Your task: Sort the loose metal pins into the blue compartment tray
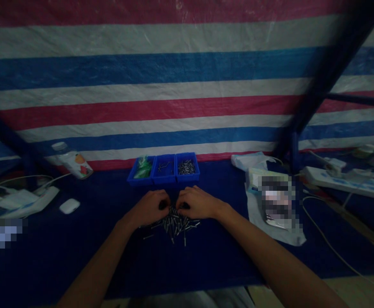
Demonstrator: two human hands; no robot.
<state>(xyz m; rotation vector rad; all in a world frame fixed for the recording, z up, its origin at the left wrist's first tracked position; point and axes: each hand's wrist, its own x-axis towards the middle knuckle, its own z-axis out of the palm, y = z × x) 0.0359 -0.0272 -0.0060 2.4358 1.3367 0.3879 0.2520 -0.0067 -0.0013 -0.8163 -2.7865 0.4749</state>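
At the center of the frame, the left hand [153, 207] and right hand [201, 202] curl over a loose heap of slim, shiny metal pins [177, 224] on the dark blue tabletop [110, 252]. Fingertips are partly hidden in shadow, so whether either pinches a pin cannot be told.

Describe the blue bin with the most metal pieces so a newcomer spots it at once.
Start at the striped sheet behind the dark blue table. At its foot, find the right-hand bin in a row of three. Small metal pieces cover its bottom; the middle bin holds only a few, the left bin something green.
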